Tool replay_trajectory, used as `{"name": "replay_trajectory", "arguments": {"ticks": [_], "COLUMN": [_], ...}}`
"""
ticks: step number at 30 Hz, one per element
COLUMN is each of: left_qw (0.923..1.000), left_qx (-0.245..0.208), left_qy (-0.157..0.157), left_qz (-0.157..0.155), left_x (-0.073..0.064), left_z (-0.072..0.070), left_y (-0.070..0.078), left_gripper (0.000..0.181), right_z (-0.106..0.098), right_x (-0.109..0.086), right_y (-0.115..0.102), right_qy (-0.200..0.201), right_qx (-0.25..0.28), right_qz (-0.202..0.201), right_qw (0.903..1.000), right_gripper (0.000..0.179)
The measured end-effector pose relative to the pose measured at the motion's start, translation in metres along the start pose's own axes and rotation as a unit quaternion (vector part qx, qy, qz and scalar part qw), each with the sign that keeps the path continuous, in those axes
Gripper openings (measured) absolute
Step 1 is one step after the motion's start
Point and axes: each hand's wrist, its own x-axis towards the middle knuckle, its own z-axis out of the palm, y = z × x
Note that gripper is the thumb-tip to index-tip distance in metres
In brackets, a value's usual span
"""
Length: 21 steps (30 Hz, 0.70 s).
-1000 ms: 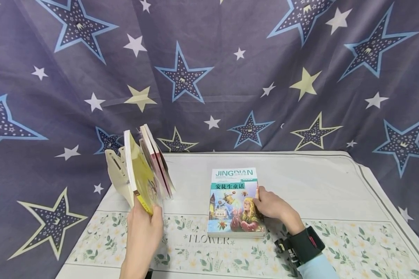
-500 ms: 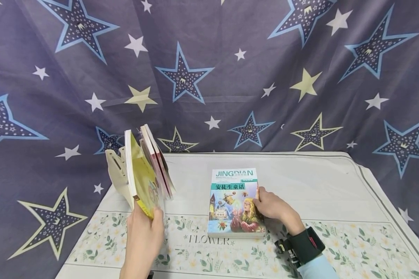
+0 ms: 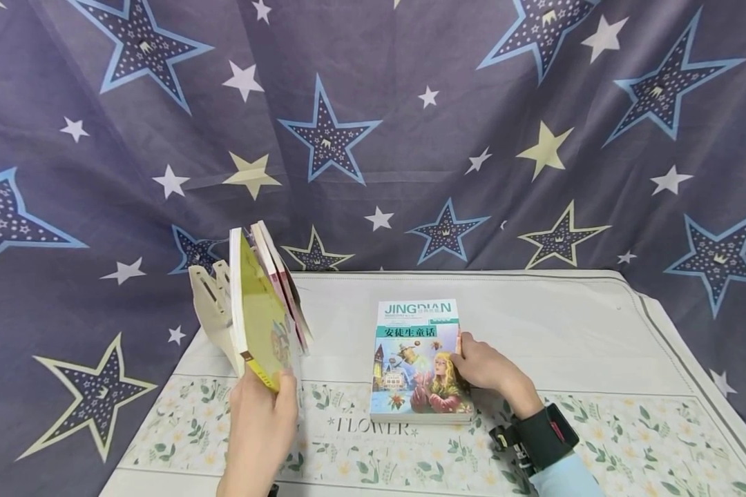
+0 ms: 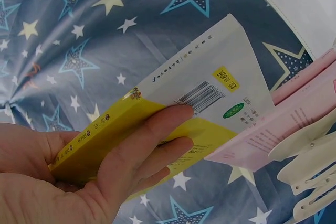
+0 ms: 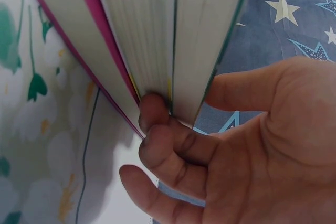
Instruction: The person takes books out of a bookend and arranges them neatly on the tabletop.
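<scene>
In the head view my left hand (image 3: 262, 421) grips a yellow book (image 3: 257, 310) by its lower end, holding it upright beside a cream slotted book rack (image 3: 210, 298). The left wrist view shows my fingers spread over its yellow and white back cover, with the barcode (image 4: 201, 97) just beyond a fingertip. My right hand (image 3: 490, 367) holds the right edge of a storybook (image 3: 413, 376) on top of a stack, thumb on its illustrated cover. From the right wrist, my curled fingertips (image 5: 155, 107) meet the page edges of the books below, a pink-covered one (image 5: 79, 30) lowest.
Two thin pink-edged books (image 3: 280, 276) stand in the rack, right of the yellow one. A white table cover (image 3: 553, 324) with a floral band lies beneath everything. Behind hangs a purple star-patterned curtain (image 3: 404, 145).
My left hand has shifted slightly right with the yellow book, which now stands closer to the pink-edged books and shows more of its front cover. My right hand and the stack look the same.
</scene>
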Motion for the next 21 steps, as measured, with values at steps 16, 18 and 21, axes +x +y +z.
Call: {"name": "replay_trajectory", "arguments": {"ticks": [16,18,21], "left_qw": [0.9995,0.9994,0.9992], "left_qx": [-0.014,-0.015,-0.016], "left_qy": [-0.023,-0.027,-0.033], "left_qz": [0.016,0.015,0.014], "left_x": [0.0,0.001,0.002], "left_z": [0.009,0.01,0.012], "left_y": [0.005,0.005,0.005], "left_gripper": [0.041,0.043,0.045], "right_z": [-0.001,0.0,0.0], "right_x": [0.001,0.001,0.001], "right_y": [0.0,0.0,0.001], "right_qy": [0.005,0.005,0.006], "right_qx": [-0.004,-0.003,-0.001], "right_qz": [-0.002,-0.003,-0.005], "right_qw": [1.0,1.0,1.0], "right_gripper": [0.049,0.049,0.049]}}
